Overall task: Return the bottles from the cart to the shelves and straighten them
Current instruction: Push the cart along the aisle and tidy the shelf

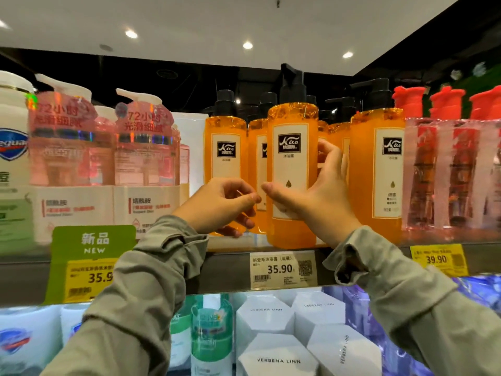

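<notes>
while upright on the shelf (233,257), orange bottle (292,175), label outward

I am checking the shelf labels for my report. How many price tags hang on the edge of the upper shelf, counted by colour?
Yellow price tags: 2
White price tag: 1
Total: 3

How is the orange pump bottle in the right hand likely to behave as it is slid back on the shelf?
The orange pump bottle looks full, so probably heavy. Tall and narrow, it may tip. Its glossy wall could slip in the right hand.
</notes>
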Motion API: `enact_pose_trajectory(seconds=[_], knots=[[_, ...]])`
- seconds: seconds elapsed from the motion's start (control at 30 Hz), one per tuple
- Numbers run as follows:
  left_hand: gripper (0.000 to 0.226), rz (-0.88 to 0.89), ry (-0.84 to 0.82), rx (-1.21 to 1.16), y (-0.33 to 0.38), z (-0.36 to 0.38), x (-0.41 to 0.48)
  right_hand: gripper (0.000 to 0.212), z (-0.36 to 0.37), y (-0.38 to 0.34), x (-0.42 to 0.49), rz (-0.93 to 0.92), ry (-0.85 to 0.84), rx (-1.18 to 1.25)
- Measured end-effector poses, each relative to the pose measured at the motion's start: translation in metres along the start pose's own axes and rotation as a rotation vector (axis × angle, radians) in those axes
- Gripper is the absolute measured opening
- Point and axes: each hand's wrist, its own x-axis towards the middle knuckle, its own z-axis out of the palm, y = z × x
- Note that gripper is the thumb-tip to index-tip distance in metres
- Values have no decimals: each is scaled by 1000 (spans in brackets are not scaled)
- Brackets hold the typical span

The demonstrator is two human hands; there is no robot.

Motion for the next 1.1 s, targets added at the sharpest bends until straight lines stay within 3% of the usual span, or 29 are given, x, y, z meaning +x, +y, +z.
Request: enact_pose_trajectory(seconds=[0.73, 0.93, 1.1], knots=[[17, 6, -13, 147, -3, 1, 1, 97, -10, 12, -7, -108, 269, -333], [29, -58, -130, 200, 1, 1, 2, 90, -7, 13, -13, -142, 386, -446], [31, -86, -140, 203, 1, 1, 3, 89, -12, 13, -15, -119, 346, -434]])
